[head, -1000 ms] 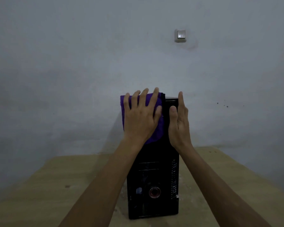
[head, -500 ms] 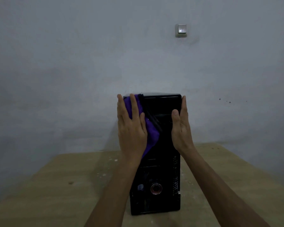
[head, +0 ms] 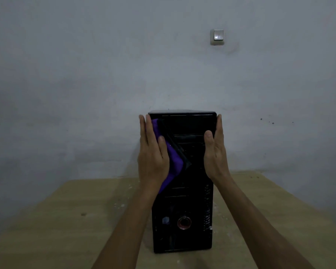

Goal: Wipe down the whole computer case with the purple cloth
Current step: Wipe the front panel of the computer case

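Observation:
A black computer case [head: 190, 200] stands upright on the wooden table [head: 56, 226], its front panel with a round red-ringed button facing me. My left hand [head: 152, 154] lies flat with straight fingers against the case's upper left edge, pressing the purple cloth [head: 173, 162] onto it. Part of the cloth folds round onto the front panel; the rest is hidden under my palm. My right hand [head: 214, 152] rests flat with straight fingers against the upper right side of the case, thumb on the front edge.
A grey wall rises close behind the table, with a white light switch [head: 217, 36] high on the right. The table top stretches left and right of the case, with small white specks near its base.
My left hand has slid with the cloth from the front panel round to the case's left edge. My right hand has shifted outward along the right side. The case's front has come into full view.

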Tool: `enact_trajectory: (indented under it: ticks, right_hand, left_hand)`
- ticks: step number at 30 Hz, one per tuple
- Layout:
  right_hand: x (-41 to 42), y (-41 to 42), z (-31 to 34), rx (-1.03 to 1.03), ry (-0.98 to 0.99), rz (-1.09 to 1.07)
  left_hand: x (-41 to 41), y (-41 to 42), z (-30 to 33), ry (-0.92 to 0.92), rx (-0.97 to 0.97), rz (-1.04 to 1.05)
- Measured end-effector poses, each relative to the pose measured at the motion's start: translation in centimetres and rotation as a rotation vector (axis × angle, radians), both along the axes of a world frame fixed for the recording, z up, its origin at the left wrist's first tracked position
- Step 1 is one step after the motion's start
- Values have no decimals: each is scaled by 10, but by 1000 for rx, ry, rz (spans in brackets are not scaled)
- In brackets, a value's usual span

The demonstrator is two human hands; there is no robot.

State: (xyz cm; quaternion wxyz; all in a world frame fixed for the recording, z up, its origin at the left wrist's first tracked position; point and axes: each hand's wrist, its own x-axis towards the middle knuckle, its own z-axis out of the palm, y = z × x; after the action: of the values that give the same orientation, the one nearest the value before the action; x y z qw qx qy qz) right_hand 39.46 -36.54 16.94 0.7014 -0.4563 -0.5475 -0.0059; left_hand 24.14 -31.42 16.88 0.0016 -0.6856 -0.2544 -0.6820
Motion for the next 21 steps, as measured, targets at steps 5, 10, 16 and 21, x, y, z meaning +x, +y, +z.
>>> enact_trajectory:
  ticks: [5,10,16,21]
  right_hand:
    - [1,0,-1,20,-18,34]
    - [1,-1,-2,27,-4,53]
    - [1,2,-1,25,14,30]
    - [0,1,-2,36,1,40]
  left_hand:
    - [-3,18,23,-103,-99,-126]
    - [3,11,21,-212,38,-70]
    - [3,8,16,-91,116,18]
    - [3,4,16,-2,19,50]
